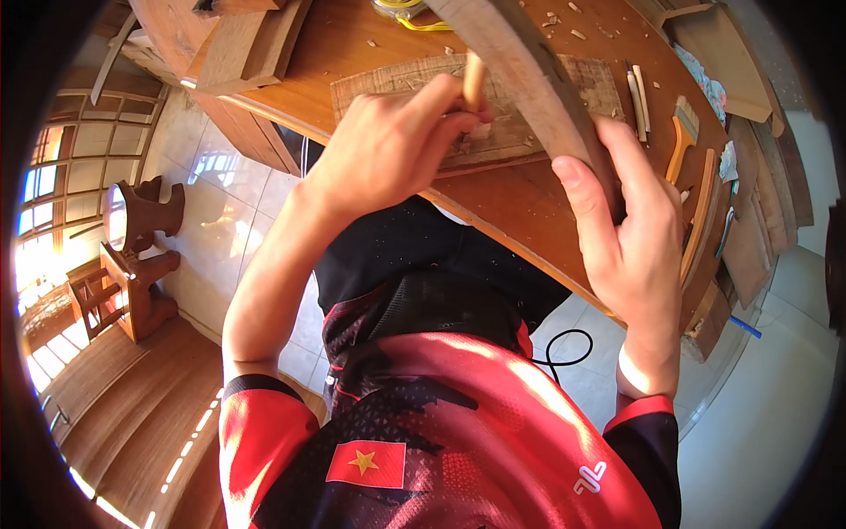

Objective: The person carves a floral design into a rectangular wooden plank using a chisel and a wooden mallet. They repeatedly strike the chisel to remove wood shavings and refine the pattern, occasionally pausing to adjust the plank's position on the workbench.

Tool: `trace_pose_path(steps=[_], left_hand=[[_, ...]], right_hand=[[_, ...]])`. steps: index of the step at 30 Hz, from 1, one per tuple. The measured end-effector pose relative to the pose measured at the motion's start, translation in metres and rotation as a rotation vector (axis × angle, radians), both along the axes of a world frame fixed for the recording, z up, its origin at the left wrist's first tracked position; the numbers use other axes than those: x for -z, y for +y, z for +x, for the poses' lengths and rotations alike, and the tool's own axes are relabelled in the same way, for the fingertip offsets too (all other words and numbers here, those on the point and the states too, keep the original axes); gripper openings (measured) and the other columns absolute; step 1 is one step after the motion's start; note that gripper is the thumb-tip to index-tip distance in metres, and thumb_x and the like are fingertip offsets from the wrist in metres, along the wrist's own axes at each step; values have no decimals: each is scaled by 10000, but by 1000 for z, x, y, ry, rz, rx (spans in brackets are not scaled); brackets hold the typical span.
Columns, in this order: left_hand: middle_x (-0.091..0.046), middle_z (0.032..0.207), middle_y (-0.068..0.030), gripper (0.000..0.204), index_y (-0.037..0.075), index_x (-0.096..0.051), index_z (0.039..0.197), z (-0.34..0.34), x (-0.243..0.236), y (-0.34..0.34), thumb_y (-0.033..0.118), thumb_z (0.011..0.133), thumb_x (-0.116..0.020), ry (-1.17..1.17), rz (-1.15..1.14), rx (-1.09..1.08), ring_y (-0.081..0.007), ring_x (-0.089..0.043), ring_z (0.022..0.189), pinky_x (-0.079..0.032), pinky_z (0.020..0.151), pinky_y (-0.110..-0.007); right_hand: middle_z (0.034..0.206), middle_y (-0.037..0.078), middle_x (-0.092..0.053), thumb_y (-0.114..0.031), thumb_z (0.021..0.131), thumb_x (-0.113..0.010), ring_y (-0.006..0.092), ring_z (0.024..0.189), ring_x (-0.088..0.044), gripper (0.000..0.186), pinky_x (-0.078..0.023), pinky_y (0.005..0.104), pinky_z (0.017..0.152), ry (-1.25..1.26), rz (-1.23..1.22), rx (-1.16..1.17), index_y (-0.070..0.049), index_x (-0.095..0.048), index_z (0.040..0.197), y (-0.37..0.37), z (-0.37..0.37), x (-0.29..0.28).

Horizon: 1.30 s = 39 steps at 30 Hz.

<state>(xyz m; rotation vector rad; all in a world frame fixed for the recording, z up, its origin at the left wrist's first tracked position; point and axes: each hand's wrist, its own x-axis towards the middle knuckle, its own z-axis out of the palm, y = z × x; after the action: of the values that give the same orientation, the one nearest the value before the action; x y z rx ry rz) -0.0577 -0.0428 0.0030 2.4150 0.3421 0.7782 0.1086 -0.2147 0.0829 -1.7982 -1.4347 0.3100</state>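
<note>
My left hand [388, 141] is closed round a short, pale, round wooden handle [474, 81]. Whatever lies at the handle's lower end is hidden by my fingers. My right hand [630, 212] grips the near end of a long curved piece of wood [542, 88], thumb on its upper face and fingers round its far side. That piece is held tilted above the table and runs out of the top of the view. Beneath both hands a flat, rough wooden board [379, 84] lies on the brown table [564, 198], with shavings scattered on it.
Several thin sticks [638, 101], a flat brush [681, 137] and a curved wood strip [699, 216] lie to the right. Stacked wood blocks [256, 48] stand at the far left of the table. Beyond the right edge lean planks [753, 212]. A black cable [564, 335] loops below.
</note>
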Motion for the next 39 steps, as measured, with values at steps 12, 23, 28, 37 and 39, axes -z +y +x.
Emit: trace_pose_path(steps=[12,23,28,37,39], left_hand=[[-739,921,-141,176,29,-650,1143,13,-18,6,33,973,-606,275,81,69,-346,-733,877,-561,757,-415],[-775,1058,-111,133,-29,-696,1078,-14,-8,-13,18,991,-607,61,-246,-179,-238,-734,1069,-518,1022,-381],[-777,1033,-127,166,-49,-695,1096,-20,-4,-22,-34,934,-662,-20,-142,-217,-230,-744,1028,-539,990,-364],[-764,1027,-113,159,-37,-689,1095,-11,-3,-13,-44,939,-657,-31,-285,-185,-201,-730,988,-552,921,-337],[-755,985,-107,150,-23,-689,1089,-6,-7,-4,-5,939,-687,10,-208,-104,-201,-731,948,-553,877,-330]], right_hand=[[725,-4,-548,-303,1062,-592,29,536,-448,371,-327,208,468,-18,-15,-87,5,-615,1268,10,17,8],[688,-21,-535,-300,1052,-624,29,517,-450,354,-340,220,467,520,-112,149,23,-596,1195,-22,26,28],[671,-9,-536,-273,1050,-624,42,519,-465,334,-348,236,478,480,-169,144,24,-602,1201,-30,28,41],[688,15,-545,-242,1045,-625,55,530,-474,318,-345,244,490,444,-120,84,29,-600,1209,-34,31,59],[698,11,-549,-243,1048,-621,47,535,-475,320,-344,238,486,487,-168,101,27,-598,1218,-34,31,54]])
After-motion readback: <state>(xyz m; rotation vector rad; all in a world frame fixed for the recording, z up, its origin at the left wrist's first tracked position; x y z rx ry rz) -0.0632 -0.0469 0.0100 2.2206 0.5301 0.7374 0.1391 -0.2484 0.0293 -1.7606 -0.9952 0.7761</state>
